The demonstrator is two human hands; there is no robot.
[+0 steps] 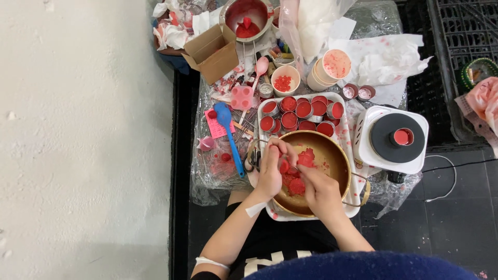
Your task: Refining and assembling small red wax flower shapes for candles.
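A brass-coloured bowl (332,150) sits on a white tray (262,106) in front of me, with red wax pieces (307,156) inside. My left hand (272,168) is at the bowl's left rim, fingers curled around a small red piece. My right hand (317,191) reaches into the bowl from the near side, fingers pinched on red wax pieces at the bottom. Behind the bowl, several small round tins of red wax (301,115) stand on the tray.
A white electric hot plate (391,137) with a small red-filled tin stands to the right. A blue spatula (231,137), pink mould (242,97), cardboard box (212,52), paper cups (332,67) and a metal pot (246,18) crowd the plastic-covered table. A white wall runs along the left.
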